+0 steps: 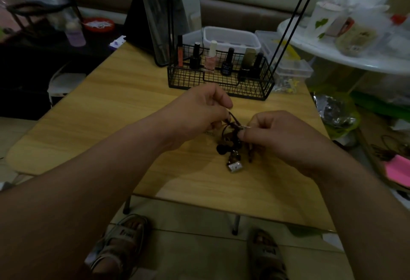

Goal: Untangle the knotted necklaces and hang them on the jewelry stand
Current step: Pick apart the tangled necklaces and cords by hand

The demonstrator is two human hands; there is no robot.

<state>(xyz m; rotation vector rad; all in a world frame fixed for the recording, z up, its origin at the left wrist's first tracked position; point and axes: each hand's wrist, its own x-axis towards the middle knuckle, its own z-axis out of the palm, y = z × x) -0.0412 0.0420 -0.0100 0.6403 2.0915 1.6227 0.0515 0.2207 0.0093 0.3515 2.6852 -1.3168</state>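
Both arms are bare, coming in from the bottom corners and meeting at the necklace tangle (230,144). The left forearm (99,179) runs diagonally up to the tangle from the lower left, wrist pretty straight. The left hand (199,113) sits just up-left of the tangle, back of hand up, fingers curled in, thumb + index pinching a cord at its top. The right forearm (355,191) comes in from the lower right. The right hand (277,133) is just right of the tangle, knuckles up, fingers curled, thumb + index pinching a bit at its upper right edge. Hands are close, w/ only the tangle btw them. Can't tell which strand each hand has, too dark tbh.
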